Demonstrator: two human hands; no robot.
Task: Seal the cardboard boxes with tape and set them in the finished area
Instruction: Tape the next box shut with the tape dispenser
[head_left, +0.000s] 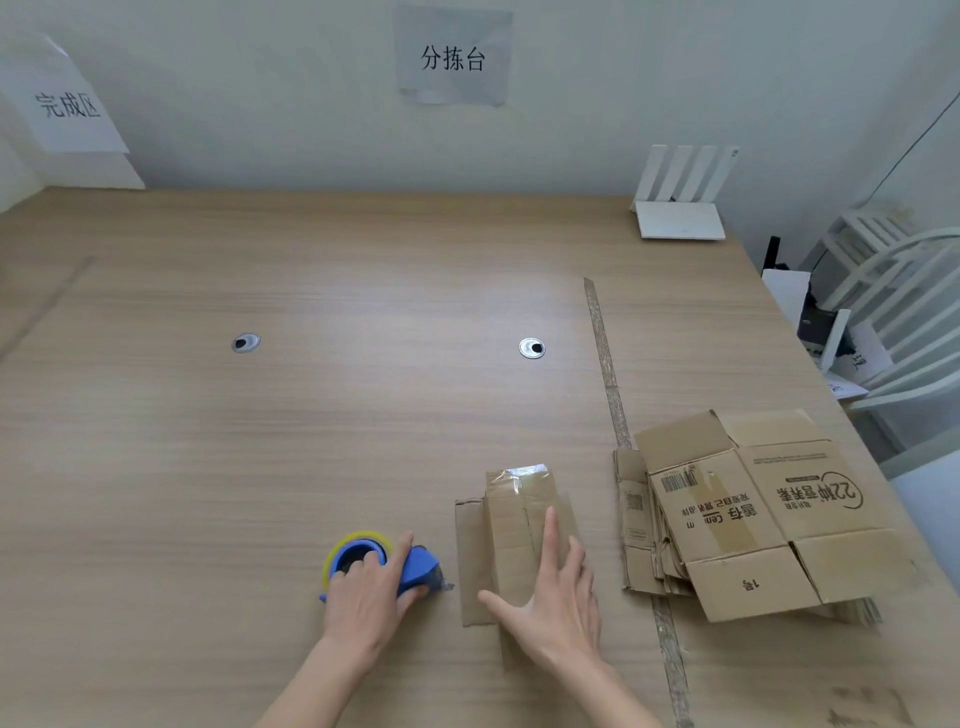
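Fingers (550, 530) of our right hand (558, 597) lie straight and spread, pressing flat on the small cardboard box (514, 535) near the front edge of the table (311, 415), while our left hand (366, 597) curls round the blue tape dispenser (400, 566) just beside the box's left flap. Clear tape already glints across the far end of the box; whether the near seam is closed we cannot tell, since our palm covers it. We judge the box light and thin-walled, likely to buckle under a hard press and to skate on the smooth wood, so an open palm on top suits the taping, and a hold across its two long sides suits the lift. The dispenser looks rigid and easy to grip by its body, its cutting edge pointing towards the box. A stack of flattened cartons (753, 519) waits well apart on the right, beyond a worn tape line (608, 374). The finished-area sign (67, 104) hangs at far left.
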